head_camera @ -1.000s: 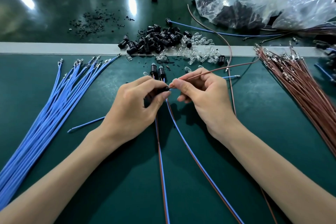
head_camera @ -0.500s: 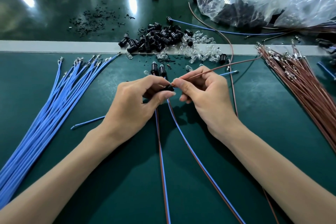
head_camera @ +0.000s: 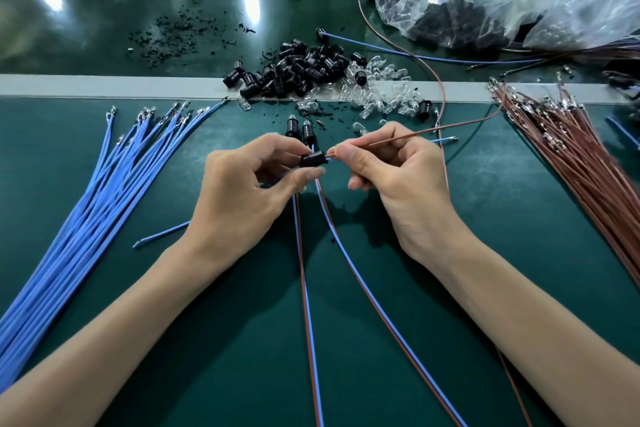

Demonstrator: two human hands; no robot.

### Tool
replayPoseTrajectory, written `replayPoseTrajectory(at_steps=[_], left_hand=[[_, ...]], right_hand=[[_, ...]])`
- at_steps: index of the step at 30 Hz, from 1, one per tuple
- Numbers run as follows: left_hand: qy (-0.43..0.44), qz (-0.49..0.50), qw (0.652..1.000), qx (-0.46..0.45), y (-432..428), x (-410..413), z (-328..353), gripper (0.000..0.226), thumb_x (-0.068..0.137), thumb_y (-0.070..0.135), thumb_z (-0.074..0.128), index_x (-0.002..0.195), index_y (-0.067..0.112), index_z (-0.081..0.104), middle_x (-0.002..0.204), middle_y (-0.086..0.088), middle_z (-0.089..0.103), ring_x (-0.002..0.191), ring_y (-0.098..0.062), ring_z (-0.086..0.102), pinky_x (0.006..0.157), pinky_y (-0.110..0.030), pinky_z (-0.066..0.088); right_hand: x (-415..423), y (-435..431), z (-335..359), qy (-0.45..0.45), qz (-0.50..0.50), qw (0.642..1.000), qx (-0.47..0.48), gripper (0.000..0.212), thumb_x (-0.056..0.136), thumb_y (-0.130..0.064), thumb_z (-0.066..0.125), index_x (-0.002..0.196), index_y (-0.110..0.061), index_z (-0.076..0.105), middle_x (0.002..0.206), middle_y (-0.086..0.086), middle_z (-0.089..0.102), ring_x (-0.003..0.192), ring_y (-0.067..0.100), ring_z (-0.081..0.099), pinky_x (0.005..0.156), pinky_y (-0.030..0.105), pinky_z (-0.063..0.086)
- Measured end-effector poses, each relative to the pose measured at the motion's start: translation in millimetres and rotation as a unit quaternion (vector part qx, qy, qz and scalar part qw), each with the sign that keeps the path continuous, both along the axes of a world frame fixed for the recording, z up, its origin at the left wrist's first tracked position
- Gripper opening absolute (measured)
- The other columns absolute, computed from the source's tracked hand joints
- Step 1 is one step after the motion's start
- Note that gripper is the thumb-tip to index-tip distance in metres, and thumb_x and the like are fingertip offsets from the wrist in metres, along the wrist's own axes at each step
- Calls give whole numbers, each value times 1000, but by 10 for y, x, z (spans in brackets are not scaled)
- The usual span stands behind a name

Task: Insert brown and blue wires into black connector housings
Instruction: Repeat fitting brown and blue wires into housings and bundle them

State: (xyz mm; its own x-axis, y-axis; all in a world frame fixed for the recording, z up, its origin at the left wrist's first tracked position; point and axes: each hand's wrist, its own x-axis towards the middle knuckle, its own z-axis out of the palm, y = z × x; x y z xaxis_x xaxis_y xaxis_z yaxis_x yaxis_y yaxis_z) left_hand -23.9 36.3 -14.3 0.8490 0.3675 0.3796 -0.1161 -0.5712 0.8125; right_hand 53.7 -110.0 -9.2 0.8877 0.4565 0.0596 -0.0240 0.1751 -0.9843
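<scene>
Presently pinching a small black cylindrical plastic connector housing (head_camera: 311,160) between the curled thumb and fingers of the left hand (head_camera: 242,191), raised just above the dark green table mat (head_camera: 485,288), between both hands. Gripping a thin brown insulated wire (head_camera: 415,133) in the closed fingertips of the right hand (head_camera: 398,184), with the end right at the housing's mouth. Likely to snag or bend the terminal if pushed off-axis; likely to twist the housing under so slight a grip. Impossible to see the terminal, covered by fingertips; impossible to tell whether seated, or which cavity holds the sliver of blue.

Left, blue wire bundle (head_camera: 86,218) blocks; right, brown wire bundle (head_camera: 588,184); ahead, housing pile (head_camera: 298,69); mat (head_camera: 214,374) between is passable.
</scene>
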Motion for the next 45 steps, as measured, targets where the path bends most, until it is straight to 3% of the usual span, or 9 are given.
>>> replayPoseTrajectory(at_steps=[2, 6, 8, 13, 21, 34, 39, 45], left_hand=[[-2, 5, 1000, -16, -5, -3, 5, 28, 71, 33, 73, 94, 19, 67, 82, 7, 71, 68, -13, 68, 69, -35, 57], [-16, -8, 999, -43, -7, 8, 16, 26, 68, 30, 75, 90, 22, 65, 83, 9, 70, 69, -1, 66, 69, -14, 52], [-19, -25, 999, -44, -11, 5, 25, 24, 68, 28, 75, 89, 23, 65, 83, 10, 69, 70, 1, 66, 70, -10, 49], [-37, -31, 997, -56, -9, 3, 34, 24, 70, 23, 74, 92, 20, 66, 84, 10, 69, 72, 0, 66, 72, -12, 51], [-48, -43, 995, -79, -1, 8, 27, 24, 70, 26, 76, 92, 24, 67, 81, 14, 71, 72, -4, 66, 72, -14, 51], [-60, -55, 990, -111, 11, 26, 9, 28, 68, 17, 77, 93, 21, 65, 84, 20, 72, 77, -2, 69, 75, -14, 51], [-51, -76, 990, -110, 7, 23, -2, 29, 68, 17, 77, 93, 21, 65, 85, 13, 73, 79, -7, 70, 78, -19, 54], [-46, -94, 991, -86, 20, 15, -12, 32, 69, 14, 78, 98, 16, 65, 91, 4, 71, 80, -9, 70, 80, -20, 54]], right_hand=[[-2, -2, -3, 2, 1, 1000, 7, 17, 76, -9, 76, 71, -19, 63, 73, 2, 72, 48, 7, 57, 51, 14, 44], [-8, -3, 2, 6, -14, 1000, 13, 17, 76, -6, 76, 74, -16, 61, 72, 0, 72, 48, 7, 56, 51, 15, 44], [-12, -2, 7, 8, -20, 1000, 17, 17, 77, -5, 75, 75, -15, 61, 75, 3, 73, 48, 7, 56, 52, 15, 44], [-8, 6, 6, -1, -8, 1000, 22, 20, 77, -3, 74, 72, -16, 59, 79, 7, 74, 48, 9, 56, 50, 13, 43], [13, 5, -31, -12, -42, 999, 14, 20, 78, -9, 76, 73, -21, 60, 72, -1, 71, 48, 8, 57, 49, 16, 42], [25, 21, -15, -35, 14, 999, -27, 18, 71, -7, 79, 65, -19, 69, 75, -6, 68, 53, 8, 60, 52, 12, 43], [48, 16, -26, -17, 9, 999, -46, 16, 73, -17, 79, 63, -26, 70, 63, -9, 67, 53, 3, 59, 51, 11, 41], [37, 12, -10, -51, 35, 997, -54, 12, 71, -17, 80, 67, -20, 69, 65, -5, 69, 53, 4, 59, 52, 10, 42]])
